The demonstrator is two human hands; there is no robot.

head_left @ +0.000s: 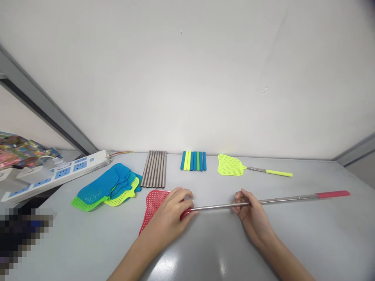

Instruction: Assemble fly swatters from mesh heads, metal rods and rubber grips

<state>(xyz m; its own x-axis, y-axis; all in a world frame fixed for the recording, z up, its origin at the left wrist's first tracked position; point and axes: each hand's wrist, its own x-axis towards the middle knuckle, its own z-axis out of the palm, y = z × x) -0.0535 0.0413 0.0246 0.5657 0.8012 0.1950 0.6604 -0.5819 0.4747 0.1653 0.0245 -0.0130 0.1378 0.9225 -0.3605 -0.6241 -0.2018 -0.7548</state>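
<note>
A red fly swatter (pixel 154 203) lies across the front of the table, its metal telescopic rod drawn out long and its red grip (pixel 333 194) pointing right. My left hand (pixel 175 208) is closed round the neck where the perforated head meets the rod, covering part of the head. Further right, my right hand (pixel 247 210) holds the middle of the rod between thumb and fingers. Beyond my left hand, several metal rods (pixel 154 169) lie side by side. Several blue, yellow and green grip sleeves (pixel 193 160) form a row behind the hands.
A yellow-green fly swatter (pixel 230 165) with a short rod lies at the back right. Blue, yellow and green swatter heads (pixel 101 185) are piled on the left. Beside them runs a white power strip (pixel 84 166) with plugs. A white wall (pixel 187 86) closes off the back.
</note>
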